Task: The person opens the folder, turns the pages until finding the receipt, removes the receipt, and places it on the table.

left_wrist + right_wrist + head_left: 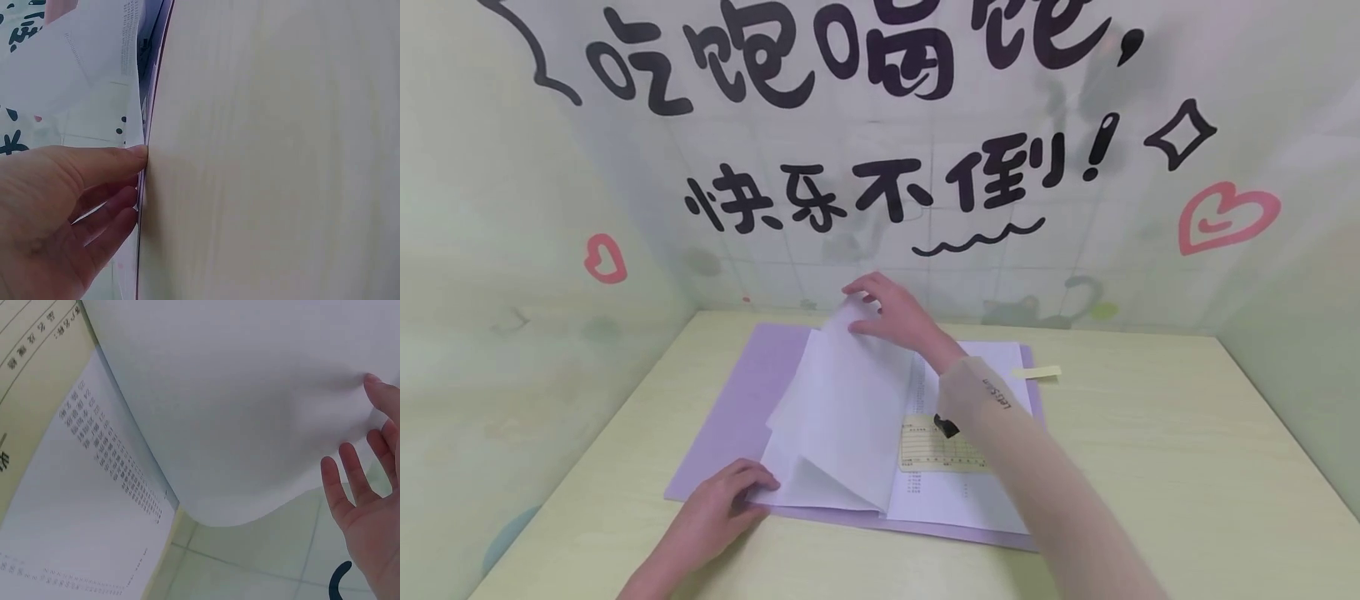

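Note:
A purple folder lies spread on the table, with white printed sheets inside. My right hand pinches the upper edge of a raised white page, which curves over to the left. In the right wrist view, the thumb lies on that page near its edge, the fingers beside it. At the lower left corner of the folder, my left hand rests on the papers. Its thumb touches the folder's edge in the left wrist view. A yellow form lies on the right-hand sheets, partly hidden by the right sleeve.
A pale yellow sticky tab sticks out past the folder's right side. The light wooden table meets curtain-like walls on the left, back and right. Large black writing and a pink heart mark the back wall.

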`<action>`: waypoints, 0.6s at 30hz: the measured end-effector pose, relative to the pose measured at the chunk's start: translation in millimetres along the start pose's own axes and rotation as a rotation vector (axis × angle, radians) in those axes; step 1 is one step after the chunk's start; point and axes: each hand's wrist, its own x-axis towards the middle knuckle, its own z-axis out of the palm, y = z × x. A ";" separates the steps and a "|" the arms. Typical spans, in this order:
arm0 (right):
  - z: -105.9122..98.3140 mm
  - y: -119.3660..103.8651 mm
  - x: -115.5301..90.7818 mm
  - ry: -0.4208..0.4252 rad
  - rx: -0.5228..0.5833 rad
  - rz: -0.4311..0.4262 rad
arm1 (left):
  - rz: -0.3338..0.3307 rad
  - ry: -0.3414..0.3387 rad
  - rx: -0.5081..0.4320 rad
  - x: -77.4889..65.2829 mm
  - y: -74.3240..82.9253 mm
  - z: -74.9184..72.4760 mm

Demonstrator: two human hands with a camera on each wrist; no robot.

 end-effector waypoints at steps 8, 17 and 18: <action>29.0 -1.3 4.2 -0.107 -0.023 0.023 | 0.033 0.025 -0.016 -2.5 -5.0 1.9; 50.8 3.0 4.4 -0.160 -0.016 0.020 | 0.047 0.015 -0.008 -0.6 -6.2 1.0; 52.6 2.8 4.3 -0.163 -0.020 0.019 | 0.044 0.011 -0.005 -0.3 -6.0 0.8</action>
